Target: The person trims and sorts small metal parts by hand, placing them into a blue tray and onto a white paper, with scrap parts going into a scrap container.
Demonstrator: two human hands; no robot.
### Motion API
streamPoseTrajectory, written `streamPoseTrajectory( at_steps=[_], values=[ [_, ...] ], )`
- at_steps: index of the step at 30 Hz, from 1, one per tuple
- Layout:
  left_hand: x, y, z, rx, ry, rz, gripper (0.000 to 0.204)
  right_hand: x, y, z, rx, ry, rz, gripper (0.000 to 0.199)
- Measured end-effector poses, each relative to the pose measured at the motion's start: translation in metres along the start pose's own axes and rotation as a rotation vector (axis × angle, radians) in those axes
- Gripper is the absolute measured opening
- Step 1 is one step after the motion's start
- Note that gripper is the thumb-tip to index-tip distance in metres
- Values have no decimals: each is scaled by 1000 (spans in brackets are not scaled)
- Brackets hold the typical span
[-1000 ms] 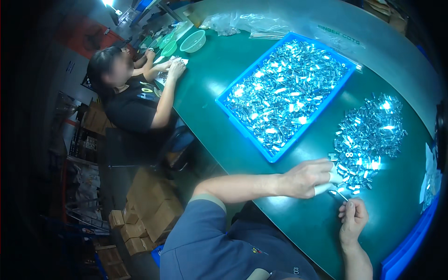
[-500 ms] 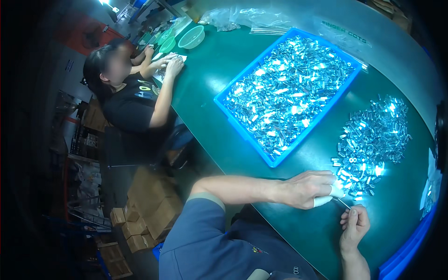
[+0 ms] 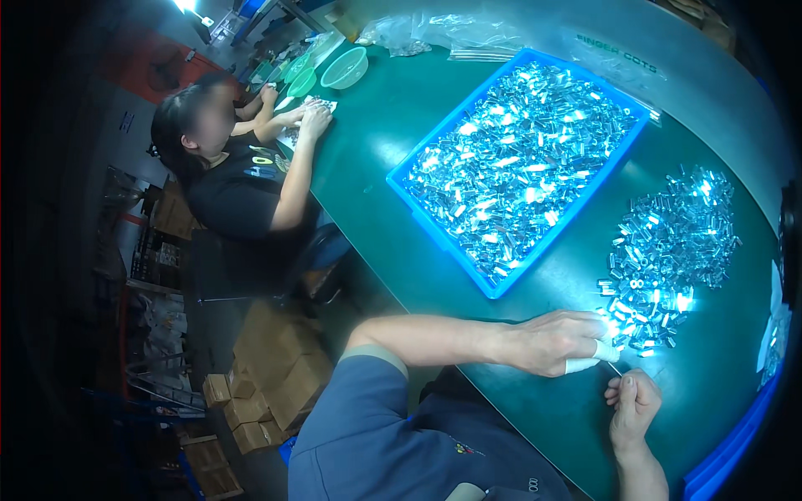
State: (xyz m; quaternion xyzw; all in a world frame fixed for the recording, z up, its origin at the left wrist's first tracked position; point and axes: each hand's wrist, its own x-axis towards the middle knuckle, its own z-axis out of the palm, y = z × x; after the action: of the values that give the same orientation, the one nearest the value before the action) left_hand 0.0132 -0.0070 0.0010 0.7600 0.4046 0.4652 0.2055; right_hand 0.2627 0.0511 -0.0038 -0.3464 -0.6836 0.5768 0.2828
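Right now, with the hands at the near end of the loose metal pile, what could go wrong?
1. The left hand reaches into the loose pile of small metal parts, which lies unboxed on the green table; a sweep could scatter parts toward the edge.
2. The right hand pinches a thin pin-like tool close to the left hand's covered fingertips; a slip might poke them.
3. Glare off the parts may hide small pieces.

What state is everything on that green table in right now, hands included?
Blue tray: full of shiny metal parts.
Loose metal parts: heaped on the table, outside the tray.
Left hand: white finger cots on, fingertips at the heap's edge.
Right hand: pinching a thin pin.
Green bowls: upright.
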Motion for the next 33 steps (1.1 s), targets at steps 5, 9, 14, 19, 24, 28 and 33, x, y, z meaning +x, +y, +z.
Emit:
streamPoseTrajectory(
  at_steps=[5, 9, 14, 19, 24, 28, 33],
  values=[
    [3, 3, -1, -58, 29, -4, 34, 1, -3, 2, -13, -27, -9, 39],
    [1, 2, 1, -125, 40, -39, 33, 0, -2, 4, -49, -55, -56, 37],
    [-2, 6, 8, -159, -18, -88, 29, 4, -5, 7, -84, -42, -125, 29],
    [-4, 7, 11, -197, -73, -128, 31, 6, -10, 7, -138, -49, -166, 22],
    [-1, 11, 8, -204, -59, -120, 36, 6, -10, 5, -124, -44, -152, 24],
    [-3, 8, 10, -214, -73, -128, 36, 6, -9, 5, -124, -58, -177, 25],
    [-2, 7, 11, -184, -46, -130, 33, 6, -8, 5, -104, -62, -183, 25]
  ],
)
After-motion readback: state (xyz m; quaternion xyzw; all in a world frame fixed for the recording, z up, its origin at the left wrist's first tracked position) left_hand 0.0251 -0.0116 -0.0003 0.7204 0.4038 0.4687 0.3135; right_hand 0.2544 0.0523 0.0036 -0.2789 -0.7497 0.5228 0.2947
